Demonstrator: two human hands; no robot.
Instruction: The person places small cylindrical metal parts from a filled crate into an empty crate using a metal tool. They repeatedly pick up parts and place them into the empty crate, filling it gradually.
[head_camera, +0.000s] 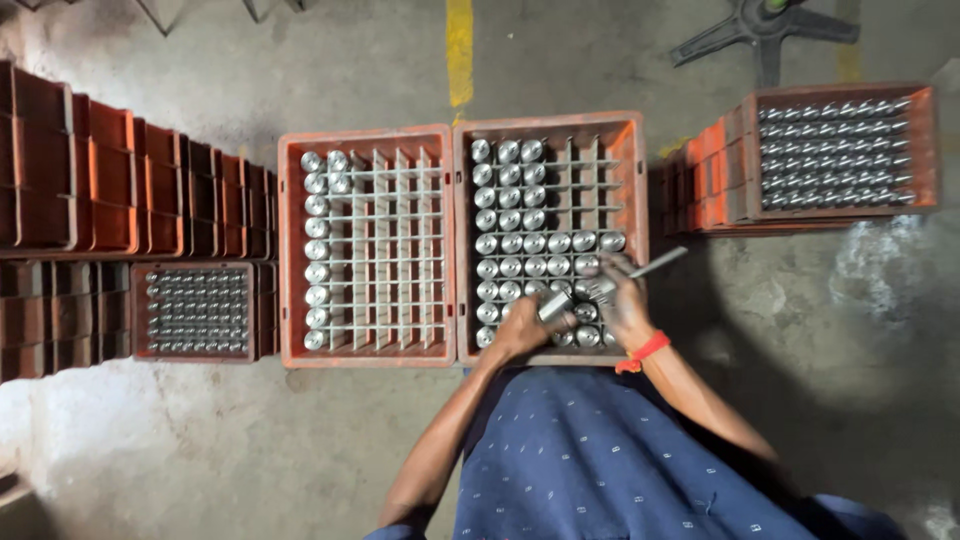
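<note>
Seen from above, a person in a dark blue dotted shirt bends over two orange plastic crates set side by side on a concrete floor. At far left stand stacks of empty orange crates (90, 170), and near them a smaller crate of metal pieces (195, 310). The left crate (366, 246) holds a grid divider with shiny metal cylinders filling its left column and three more at the top. The right crate (553, 235) is over half full. Over its near right corner, the left hand (522, 330) grips one metal cylinder (556, 304); the right hand (625, 300), with a red wristband, clasps a thin metal rod (655, 263). At far right sits another filled crate (838, 155).
</note>
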